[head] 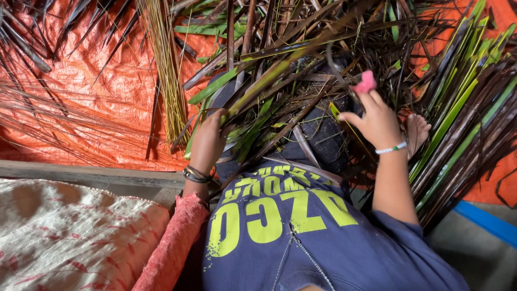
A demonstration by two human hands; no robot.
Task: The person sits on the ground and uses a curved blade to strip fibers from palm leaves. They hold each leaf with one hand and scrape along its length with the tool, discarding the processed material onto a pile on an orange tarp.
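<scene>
At the centre of the frame the left hand (209,141) is clamped on a long green palm leaf (269,78) running toward the upper right. The right hand (377,123), right of centre, pinches a small pink tool (365,83). Stripped leaf ribs (164,64) lie on the orange tarp (97,91), upper left.

Left hand's fingertips (216,119) buried under palm leaves (280,91) — pink tool's (366,83) blade indistinct.
</scene>
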